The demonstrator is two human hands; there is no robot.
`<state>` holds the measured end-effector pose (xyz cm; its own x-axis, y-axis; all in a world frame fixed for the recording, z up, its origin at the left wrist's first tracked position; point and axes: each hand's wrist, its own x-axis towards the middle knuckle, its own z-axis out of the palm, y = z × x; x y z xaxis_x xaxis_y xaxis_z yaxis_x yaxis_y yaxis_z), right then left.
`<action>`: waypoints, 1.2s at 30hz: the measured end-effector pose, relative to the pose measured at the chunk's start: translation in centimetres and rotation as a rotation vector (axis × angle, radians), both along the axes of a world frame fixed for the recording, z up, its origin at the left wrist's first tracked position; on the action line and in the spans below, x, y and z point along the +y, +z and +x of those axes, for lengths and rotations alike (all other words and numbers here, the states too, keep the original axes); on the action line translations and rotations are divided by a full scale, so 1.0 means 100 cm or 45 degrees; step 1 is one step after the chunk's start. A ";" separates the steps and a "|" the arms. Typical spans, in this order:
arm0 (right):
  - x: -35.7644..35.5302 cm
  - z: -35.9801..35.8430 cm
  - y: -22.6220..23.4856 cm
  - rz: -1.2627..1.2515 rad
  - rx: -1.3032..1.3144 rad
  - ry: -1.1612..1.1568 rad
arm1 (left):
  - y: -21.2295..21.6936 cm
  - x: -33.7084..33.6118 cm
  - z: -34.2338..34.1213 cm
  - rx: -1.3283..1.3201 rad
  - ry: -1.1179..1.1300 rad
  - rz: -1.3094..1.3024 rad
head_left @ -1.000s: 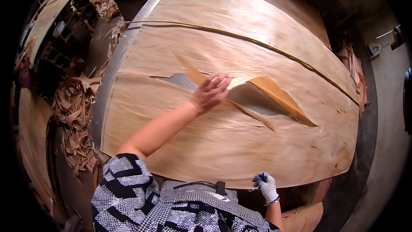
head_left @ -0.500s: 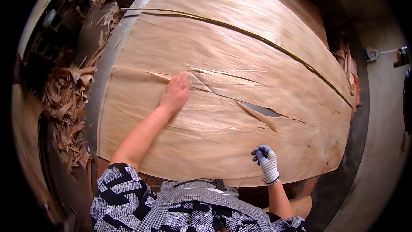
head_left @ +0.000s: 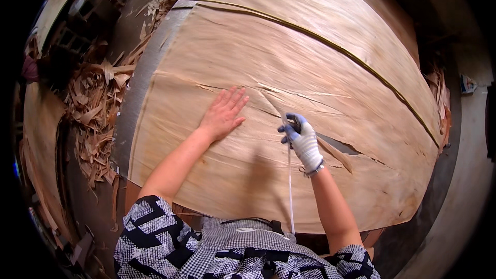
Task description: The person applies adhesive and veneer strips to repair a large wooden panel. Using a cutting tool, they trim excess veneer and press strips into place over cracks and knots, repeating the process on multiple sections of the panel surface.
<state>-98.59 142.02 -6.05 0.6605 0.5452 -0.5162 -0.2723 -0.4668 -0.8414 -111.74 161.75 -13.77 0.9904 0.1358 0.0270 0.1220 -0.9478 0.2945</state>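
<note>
While left hand (head_left: 223, 115) lies flat, fingers spread, pinning veneer sheet (head_left: 289, 72) at frame centre beside split, gloved right hand (head_left: 301, 138) pinches white tape strip (head_left: 290, 186) over tear.

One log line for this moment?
left hand: flat on thin tan wood veneer sheet | right hand: gloved, pinching white tape strip at split

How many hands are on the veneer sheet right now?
2: the bare left hand lies flat on the veneer sheet left of the split; the gloved right hand pinches a thin white tape beside it.
</note>
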 end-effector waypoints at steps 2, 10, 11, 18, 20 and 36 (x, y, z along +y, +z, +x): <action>0.025 0.009 -0.013 -0.011 0.051 -0.052 | 0.000 0.000 0.001 0.014 -0.007 -0.050; 0.045 0.029 -0.065 -0.028 0.225 -0.318 | 0.008 0.021 -0.011 -0.022 0.104 -0.102; 0.046 0.028 -0.064 -0.063 0.216 -0.288 | 0.007 0.023 -0.013 -0.021 0.088 -0.090; 0.081 0.010 -0.041 -0.147 0.175 -0.112 | 0.005 0.024 -0.015 -0.069 0.103 -0.116; 0.098 0.006 -0.042 -0.119 0.208 -0.057 | 0.007 0.024 -0.015 -0.069 0.099 -0.143; 0.136 -0.013 -0.053 -0.397 0.106 0.236 | -0.007 0.029 -0.017 -0.308 0.327 -0.294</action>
<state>-99.86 155.62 -11.32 0.5143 0.4597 -0.7240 -0.2207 -0.7448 -0.6297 -113.44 164.68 -14.45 0.8923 0.4074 0.1945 0.2471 -0.8013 0.5449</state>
